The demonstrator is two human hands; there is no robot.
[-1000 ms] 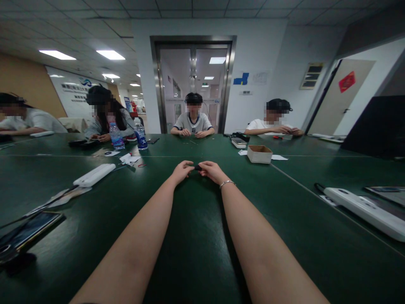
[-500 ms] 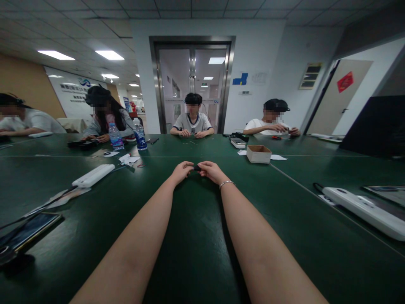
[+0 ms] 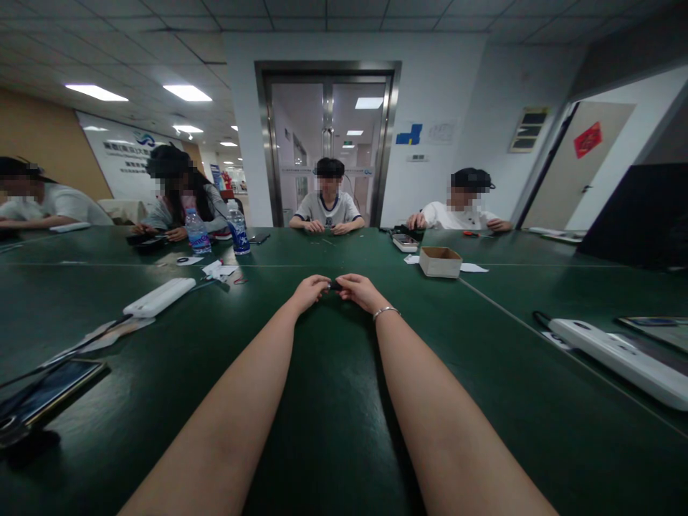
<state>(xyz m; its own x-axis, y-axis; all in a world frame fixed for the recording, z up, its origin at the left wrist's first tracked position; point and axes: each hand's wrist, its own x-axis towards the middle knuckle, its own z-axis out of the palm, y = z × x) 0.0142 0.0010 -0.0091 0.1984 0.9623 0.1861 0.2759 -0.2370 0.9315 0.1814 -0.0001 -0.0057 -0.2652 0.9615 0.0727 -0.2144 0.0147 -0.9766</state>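
Almost nothing has moved: our hands stay together over the green table (image 3: 333,401).
Our left hand (image 3: 309,292) and right hand (image 3: 361,289) keep pinching a small dark object (image 3: 336,285) between fingertips, so we judge the fiddling unfinished.

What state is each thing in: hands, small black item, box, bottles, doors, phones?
left hand: closed on the small black item
right hand: closed on the same item's other end
small black item: pinched between both hands, just above the table
cardboard box: open, contents not visible
water bottles: upright, capped
glass doors: shut
phone: lying flat, screen up
white power strip: lying flat
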